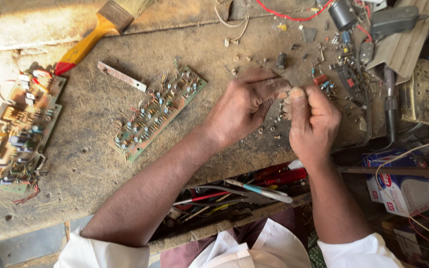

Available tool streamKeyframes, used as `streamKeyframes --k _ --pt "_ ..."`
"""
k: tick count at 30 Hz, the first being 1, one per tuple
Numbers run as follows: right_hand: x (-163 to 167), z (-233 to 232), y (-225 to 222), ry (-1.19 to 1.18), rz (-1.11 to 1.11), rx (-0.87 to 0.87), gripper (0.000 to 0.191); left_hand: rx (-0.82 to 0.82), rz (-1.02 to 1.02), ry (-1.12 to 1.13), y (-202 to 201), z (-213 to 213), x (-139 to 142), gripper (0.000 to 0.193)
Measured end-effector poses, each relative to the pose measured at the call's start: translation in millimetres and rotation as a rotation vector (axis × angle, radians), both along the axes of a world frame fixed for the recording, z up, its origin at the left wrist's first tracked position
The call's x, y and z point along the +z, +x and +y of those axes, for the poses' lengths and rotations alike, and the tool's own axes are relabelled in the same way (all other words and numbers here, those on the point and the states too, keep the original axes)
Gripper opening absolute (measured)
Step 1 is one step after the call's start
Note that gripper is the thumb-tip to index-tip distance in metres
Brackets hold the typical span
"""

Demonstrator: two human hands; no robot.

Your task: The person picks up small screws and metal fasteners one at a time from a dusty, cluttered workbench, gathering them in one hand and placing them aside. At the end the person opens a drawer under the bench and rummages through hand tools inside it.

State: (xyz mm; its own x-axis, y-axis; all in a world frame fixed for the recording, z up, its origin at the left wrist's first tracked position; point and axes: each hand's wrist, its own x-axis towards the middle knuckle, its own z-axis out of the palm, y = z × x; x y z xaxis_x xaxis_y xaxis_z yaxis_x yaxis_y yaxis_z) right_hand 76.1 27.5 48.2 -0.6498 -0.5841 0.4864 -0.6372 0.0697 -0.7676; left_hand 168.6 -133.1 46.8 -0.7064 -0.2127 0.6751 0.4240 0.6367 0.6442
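Note:
My left hand [247, 106] and my right hand [314, 121] meet over the worn wooden bench [90, 124], fingertips pressed together around something very small that is hidden between them. Small loose electronic parts [274, 126] lie on the wood just under the hands. A green circuit board [157, 111] studded with components lies to the left of my left hand, apart from it.
A larger wired circuit board [18, 131] sits at the left edge. A yellow-handled paintbrush [98, 30] lies at the top left, a metal strip [121, 76] below it. Components, a capacitor [342, 14] and a soldering iron [390, 101] crowd the right. Screwdrivers [259, 191] fill an open drawer below.

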Motion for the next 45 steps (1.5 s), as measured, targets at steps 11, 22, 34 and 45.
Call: streamKeyframes --k 11,22,34,45 --pt "12.2 -3.4 3.9 -0.052 -0.204 0.146 0.025 0.068 -0.024 -0.005 -5.9 -0.6 -9.5 0.044" --pt "8.6 -2.0 -1.1 -0.053 -0.228 0.192 0.038 0.069 0.01 -0.019 -2.6 1.1 -10.2 0.043" --pt "17.0 -0.4 1.1 0.045 -0.136 0.144 0.037 0.09 -0.001 -0.021 -3.8 4.6 -14.4 0.04" --pt "14.2 -4.3 -9.5 -0.012 -0.066 0.229 0.039 0.077 0.008 -0.027 -4.1 4.7 -10.2 0.039"
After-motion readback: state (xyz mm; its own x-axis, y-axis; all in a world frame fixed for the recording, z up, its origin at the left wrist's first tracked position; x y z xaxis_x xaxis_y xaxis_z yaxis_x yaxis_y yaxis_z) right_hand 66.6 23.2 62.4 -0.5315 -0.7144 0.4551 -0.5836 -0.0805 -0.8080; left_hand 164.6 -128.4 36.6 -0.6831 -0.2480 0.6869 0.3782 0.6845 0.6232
